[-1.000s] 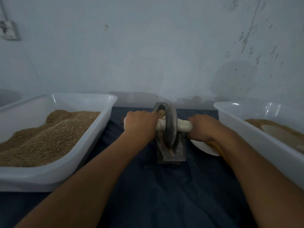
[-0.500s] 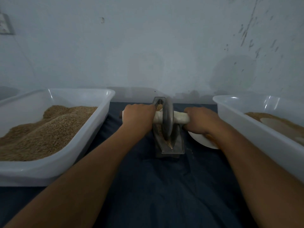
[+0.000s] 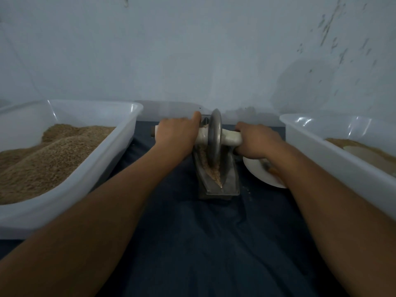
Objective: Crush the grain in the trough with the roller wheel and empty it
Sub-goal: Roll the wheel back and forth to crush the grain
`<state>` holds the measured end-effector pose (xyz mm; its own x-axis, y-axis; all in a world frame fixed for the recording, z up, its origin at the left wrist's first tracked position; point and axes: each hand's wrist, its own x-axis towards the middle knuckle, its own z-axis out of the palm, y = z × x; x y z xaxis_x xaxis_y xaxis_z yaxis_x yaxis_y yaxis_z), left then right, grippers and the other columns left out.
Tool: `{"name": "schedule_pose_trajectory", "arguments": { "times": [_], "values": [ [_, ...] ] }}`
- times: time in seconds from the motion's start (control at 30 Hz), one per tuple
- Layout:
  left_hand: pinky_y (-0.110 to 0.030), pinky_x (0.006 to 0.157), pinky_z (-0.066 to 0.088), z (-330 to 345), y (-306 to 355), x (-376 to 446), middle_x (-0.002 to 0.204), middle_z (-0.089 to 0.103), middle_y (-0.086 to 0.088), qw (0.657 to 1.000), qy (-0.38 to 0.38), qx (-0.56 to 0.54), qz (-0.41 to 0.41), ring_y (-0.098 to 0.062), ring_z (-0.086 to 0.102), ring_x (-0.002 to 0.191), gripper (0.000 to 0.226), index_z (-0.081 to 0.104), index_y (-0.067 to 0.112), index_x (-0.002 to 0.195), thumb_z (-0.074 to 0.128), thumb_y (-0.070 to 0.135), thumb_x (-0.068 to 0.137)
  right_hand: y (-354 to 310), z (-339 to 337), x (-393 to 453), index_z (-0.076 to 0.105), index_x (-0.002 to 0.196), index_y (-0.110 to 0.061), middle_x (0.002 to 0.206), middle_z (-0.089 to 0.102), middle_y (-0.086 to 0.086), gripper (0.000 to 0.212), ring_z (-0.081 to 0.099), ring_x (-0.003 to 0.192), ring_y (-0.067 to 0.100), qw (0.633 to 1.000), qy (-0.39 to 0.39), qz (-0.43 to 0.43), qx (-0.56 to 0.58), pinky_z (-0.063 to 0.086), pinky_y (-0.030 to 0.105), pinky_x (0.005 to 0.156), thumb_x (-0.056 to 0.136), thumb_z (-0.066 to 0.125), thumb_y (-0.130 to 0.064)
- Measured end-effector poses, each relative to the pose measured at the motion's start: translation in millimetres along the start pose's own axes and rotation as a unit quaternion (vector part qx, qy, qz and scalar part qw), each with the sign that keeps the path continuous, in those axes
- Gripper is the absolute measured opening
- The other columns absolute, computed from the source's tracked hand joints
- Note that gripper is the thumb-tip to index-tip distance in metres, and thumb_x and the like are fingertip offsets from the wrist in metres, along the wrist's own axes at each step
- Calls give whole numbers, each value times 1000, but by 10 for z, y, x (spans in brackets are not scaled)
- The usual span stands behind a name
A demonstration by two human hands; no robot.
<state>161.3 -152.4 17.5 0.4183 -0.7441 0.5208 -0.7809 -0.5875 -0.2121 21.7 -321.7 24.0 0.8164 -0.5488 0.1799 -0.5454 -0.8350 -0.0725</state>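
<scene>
Head view, hands (image 3: 176, 133) (image 3: 257, 139) gripping roller wheel (image 3: 215, 138)

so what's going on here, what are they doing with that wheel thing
A person is crushing grain in a narrow metal trough with a roller wheel. The left hand and right hand each grip one end of the wheel's pale handle, with the wheel standing upright in the trough's far half. Brown grain lies along the groove, so nothing is emptied yet. A tub heaped with grain sits on the left, another tub on the right, and a white bowl is beside the trough.
</scene>
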Motion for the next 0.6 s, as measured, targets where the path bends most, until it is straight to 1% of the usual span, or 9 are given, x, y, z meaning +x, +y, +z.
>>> {"name": "schedule_pose_trajectory", "arguments": {
  "times": [0.07,0.13,0.17,0.27,0.37,0.47,0.53,0.6],
  "values": [
    [-36,62,39,23,-5,45,95,65,-7,1000,3,10,5,-30,65,80,52,39,18,121,70,14,80,-5,9,55,50,128,-30,107,61,3,54,54,88,24,1000,-10,-1,-3,46,35,68,79,75,-36],
    [-36,64,37,47,-11,87,97,65,-8,1000,5,18,10,-31,66,81,52,38,17,120,70,12,80,-4,7,110,49,129,-27,113,62,6,57,57,95,27,1000,-19,1,-11,50,39,77,78,77,-32],
    [-36,64,37,61,-13,103,97,65,-8,1000,7,18,12,-31,66,82,52,37,16,120,69,12,80,-2,4,134,49,129,-27,114,62,7,58,57,97,28,1000,-20,2,-16,50,38,78,78,77,-31],
    [-36,64,35,106,-11,142,97,64,-8,1000,13,24,9,-32,65,82,48,37,16,120,67,11,83,3,13,198,49,128,-25,114,62,8,57,53,90,26,999,-15,1,-29,47,36,73,79,77,-31],
    [-37,67,34,133,-10,185,97,64,-9,999,21,26,10,-33,64,83,42,38,15,117,62,8,84,5,33,255,50,126,-24,113,62,8,56,52,89,26,1000,-6,0,-30,47,37,74,78,78,-32],
    [-38,69,32,150,-7,242,99,64,-11,1000,19,21,14,-35,63,86,41,39,14,118,60,5,84,16,45,288,52,123,-21,112,62,10,53,51,88,26,999,-1,4,-39,47,38,73,78,79,-31],
    [-38,69,32,176,-10,277,99,64,-12,1000,16,17,11,-36,63,86,41,39,14,118,61,6,84,27,80,308,55,118,-16,110,63,13,46,56,93,32,998,47,-1,-46,47,38,72,79,78,-27],
    [-39,66,33,224,-34,291,98,63,-14,1000,6,3,1,-36,62,85,39,39,13,116,62,8,85,20,121,315,58,108,-13,103,63,14,36,59,92,35,990,134,-23,-41,42,37,69,80,76,-25]
  ]
}}
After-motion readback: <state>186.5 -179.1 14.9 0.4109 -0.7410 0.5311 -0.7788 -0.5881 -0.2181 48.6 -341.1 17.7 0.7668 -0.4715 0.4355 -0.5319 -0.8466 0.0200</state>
